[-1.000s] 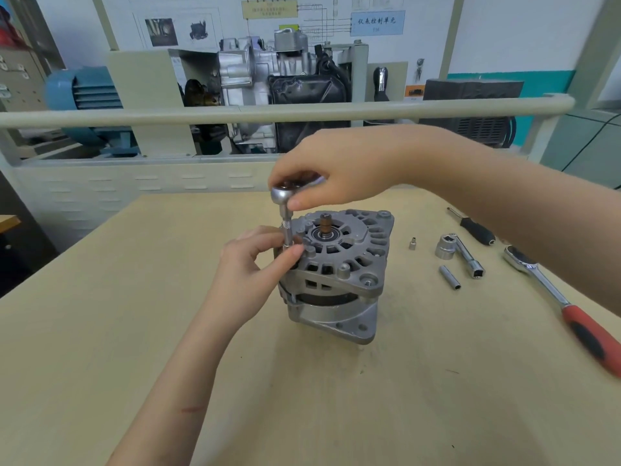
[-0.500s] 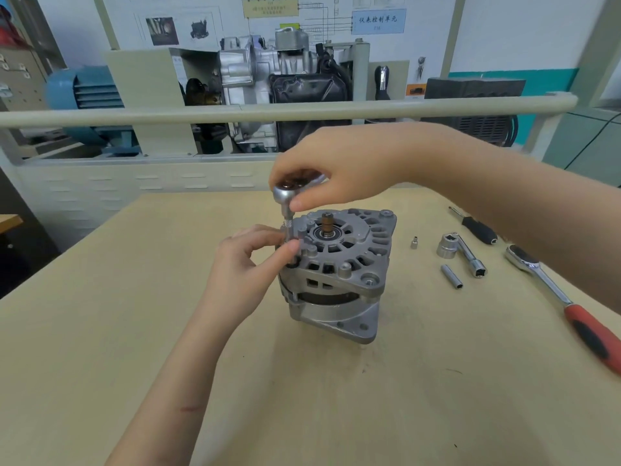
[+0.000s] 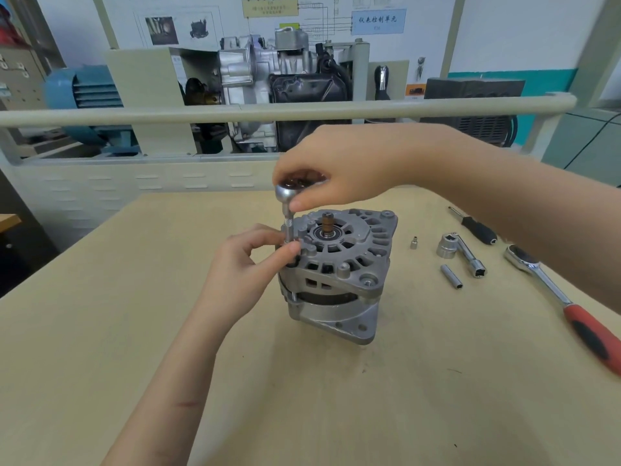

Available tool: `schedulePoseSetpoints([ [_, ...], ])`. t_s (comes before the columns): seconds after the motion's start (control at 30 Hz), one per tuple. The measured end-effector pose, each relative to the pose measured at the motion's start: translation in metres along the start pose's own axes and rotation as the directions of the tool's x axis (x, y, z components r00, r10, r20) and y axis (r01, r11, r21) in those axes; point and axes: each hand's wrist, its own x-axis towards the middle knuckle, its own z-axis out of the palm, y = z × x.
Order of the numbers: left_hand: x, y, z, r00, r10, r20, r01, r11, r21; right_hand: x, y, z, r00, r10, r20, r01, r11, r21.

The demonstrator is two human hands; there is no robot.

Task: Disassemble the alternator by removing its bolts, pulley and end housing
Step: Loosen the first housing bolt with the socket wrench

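A grey alternator stands upright mid-table, its bare shaft pointing up with no pulley on it. A small ratchet with a thin extension stands vertically over the housing's left rim. My right hand grips the ratchet head from above. My left hand pinches the lower end of the extension with thumb and forefinger, right at the housing edge. The bolt under the socket is hidden by my fingers. Another bolt shows on the near right lug.
To the right on the wooden table lie a tiny socket, a large socket with an adapter bar, a long socket, a black-handled driver and a red-handled ratchet. A rail runs behind the table.
My left thumb and forefinger have shifted slightly on the extension, and the ratchet has sunk a little. The alternator has stayed put.
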Motion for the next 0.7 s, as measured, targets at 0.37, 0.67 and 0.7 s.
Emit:
schedulePoseSetpoints([
  [0.37,0.001,-0.001,-0.001,0.998,-0.015,0.061,0.018,0.998,-0.062,0.004,-0.001,0.000,0.999,0.029,0.015,-0.030,1.000,0.011],
  [0.67,0.000,0.000,0.009,0.986,-0.014,-0.165,0.037,0.990,0.139,0.010,0.000,0.003,0.996,0.081,-0.041,-0.083,0.996,-0.045],
  [0.7,0.000,0.000,0.009,0.987,-0.012,-0.157,0.035,0.989,0.145,0.011,0.000,0.004,0.995,0.083,-0.048,-0.085,0.995,-0.049],
])
